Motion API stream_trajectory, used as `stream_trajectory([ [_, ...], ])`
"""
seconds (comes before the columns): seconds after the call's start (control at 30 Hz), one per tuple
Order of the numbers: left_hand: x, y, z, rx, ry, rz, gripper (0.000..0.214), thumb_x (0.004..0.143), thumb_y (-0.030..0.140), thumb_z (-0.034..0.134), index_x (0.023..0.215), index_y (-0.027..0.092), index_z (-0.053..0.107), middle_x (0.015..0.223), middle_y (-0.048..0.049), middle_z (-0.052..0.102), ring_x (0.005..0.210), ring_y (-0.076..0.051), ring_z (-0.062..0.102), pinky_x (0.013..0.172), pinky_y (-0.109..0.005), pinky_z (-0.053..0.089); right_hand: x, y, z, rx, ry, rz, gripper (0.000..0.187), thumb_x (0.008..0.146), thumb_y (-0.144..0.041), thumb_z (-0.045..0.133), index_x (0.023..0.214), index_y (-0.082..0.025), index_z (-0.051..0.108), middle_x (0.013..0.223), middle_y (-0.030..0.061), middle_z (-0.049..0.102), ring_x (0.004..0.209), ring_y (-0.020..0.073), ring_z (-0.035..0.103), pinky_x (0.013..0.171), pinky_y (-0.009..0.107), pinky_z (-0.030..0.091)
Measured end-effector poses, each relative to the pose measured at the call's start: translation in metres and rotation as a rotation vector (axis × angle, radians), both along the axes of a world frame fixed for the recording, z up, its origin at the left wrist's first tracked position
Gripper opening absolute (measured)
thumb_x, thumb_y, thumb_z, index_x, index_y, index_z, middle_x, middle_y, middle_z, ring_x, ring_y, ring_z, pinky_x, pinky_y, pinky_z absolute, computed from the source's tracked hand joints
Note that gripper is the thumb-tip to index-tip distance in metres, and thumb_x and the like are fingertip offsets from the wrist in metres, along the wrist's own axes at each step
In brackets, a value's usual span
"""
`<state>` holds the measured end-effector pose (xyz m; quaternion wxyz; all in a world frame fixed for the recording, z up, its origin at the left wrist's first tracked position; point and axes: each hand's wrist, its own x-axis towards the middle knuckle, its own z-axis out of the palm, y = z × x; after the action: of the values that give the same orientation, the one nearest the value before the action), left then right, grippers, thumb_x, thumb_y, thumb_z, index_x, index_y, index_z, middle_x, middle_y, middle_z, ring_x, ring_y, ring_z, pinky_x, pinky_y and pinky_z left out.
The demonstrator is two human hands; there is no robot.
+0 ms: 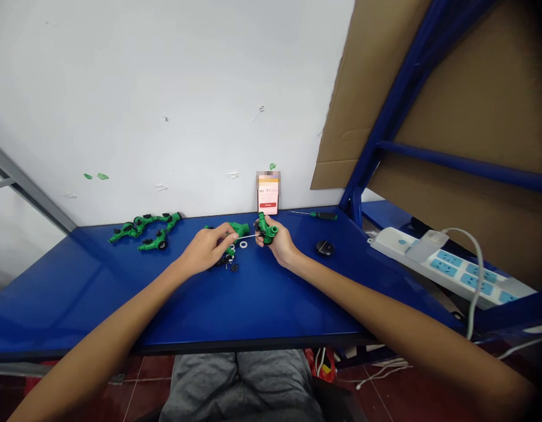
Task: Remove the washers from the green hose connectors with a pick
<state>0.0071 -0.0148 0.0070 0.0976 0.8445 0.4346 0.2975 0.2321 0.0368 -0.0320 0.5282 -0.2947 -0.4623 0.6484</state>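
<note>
Gripping a fitting [268, 227], the right hand [280, 245] clenches its body, probably light, stiff plastic; left hand [205, 249] fingers pinch a thin rod [250, 236], likely slippery.

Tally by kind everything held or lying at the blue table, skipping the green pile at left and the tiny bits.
Green fittings: 2
Screwdriver: 1
Phone: 1
Black round knob: 1
Power strip: 1
Total: 6

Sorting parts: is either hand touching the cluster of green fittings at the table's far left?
No, the cluster lies apart from the left hand, and the right hand holds a separate green fitting.
</note>
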Motion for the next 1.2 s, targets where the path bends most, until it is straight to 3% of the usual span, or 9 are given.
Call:
stream_trajectory([
  [0.13,0.0013,-0.0029,-0.0004,0.001,0.011,-0.043,0.022,0.106,0.045,0.059,0.110,0.024,0.059,0.066,0.0083,0.052,0.053,-0.012,0.046,0.060,-0.025,0.032,-0.0009,0.0043,-0.0050,0.027,-0.008,-0.034,0.047,0.091,-0.066,0.069,0.080,-0.022,0.056,0.062,0.0002,0.056,0.050,0.0147,0.050,0.049,0.029,0.039],
  [0.3,0.0005,-0.0044,0.0037,0.039,0.002,-0.100,0.023,0.108,0.038,0.054,0.095,0.021,0.063,0.084,0.0002,0.067,0.072,-0.015,0.059,0.069,-0.026,0.041,-0.0022,0.0065,-0.0069,0.048,-0.024,-0.062,0.049,0.085,-0.068,0.073,0.085,-0.021,0.059,0.063,-0.0005,0.058,0.049,0.0144,0.052,0.046,0.028,0.038],
  [0.5,0.0030,-0.0041,0.0022,0.025,0.050,-0.108,0.035,0.112,0.036,0.044,0.087,0.019,0.063,0.082,-0.0019,0.066,0.073,-0.016,0.059,0.071,-0.029,0.040,-0.0032,0.0041,-0.0066,0.071,-0.038,-0.052,0.051,0.083,-0.069,0.074,0.086,-0.021,0.058,0.061,-0.0011,0.058,0.049,0.0146,0.053,0.046,0.027,0.038],
  [0.73,0.0050,-0.0070,0.0009,-0.049,-0.004,-0.116,0.014,0.105,0.035,0.059,0.104,0.022,0.062,0.076,0.0038,0.064,0.065,-0.014,0.057,0.065,-0.026,0.040,-0.0051,0.0013,-0.0070,0.104,-0.065,-0.038,0.055,0.080,-0.074,0.075,0.087,-0.021,0.060,0.059,-0.0015,0.058,0.048,0.0144,0.052,0.046,0.028,0.039],
  [0.9,0.0032,-0.0061,0.0027,-0.020,0.031,-0.139,0.023,0.107,0.035,0.053,0.095,0.021,0.067,0.089,-0.0019,0.072,0.075,-0.017,0.064,0.070,-0.028,0.044,-0.0055,-0.0005,-0.0068,0.138,-0.084,-0.029,0.056,0.081,-0.076,0.074,0.088,-0.022,0.062,0.060,-0.0016,0.060,0.049,0.0149,0.053,0.047,0.028,0.041],
  [1.03,0.0045,-0.0061,0.0025,-0.026,0.066,-0.138,0.032,0.110,0.035,0.047,0.092,0.020,0.068,0.086,-0.0033,0.072,0.074,-0.017,0.063,0.072,-0.030,0.044,-0.0055,0.0004,-0.0084,0.172,-0.114,-0.046,0.057,0.083,-0.078,0.072,0.085,-0.022,0.060,0.059,-0.0022,0.059,0.049,0.0148,0.053,0.047,0.028,0.041],
  [1.2,0.0075,-0.0077,-0.0018,-0.065,0.033,-0.122,0.017,0.107,0.035,0.054,0.110,0.022,0.065,0.087,-0.0005,0.070,0.071,-0.016,0.062,0.067,-0.028,0.043,-0.0060,0.0013,-0.0098,0.175,-0.129,-0.043,0.056,0.084,-0.077,0.070,0.085,-0.022,0.060,0.060,-0.0019,0.058,0.050,0.0148,0.054,0.047,0.027,0.041],
])
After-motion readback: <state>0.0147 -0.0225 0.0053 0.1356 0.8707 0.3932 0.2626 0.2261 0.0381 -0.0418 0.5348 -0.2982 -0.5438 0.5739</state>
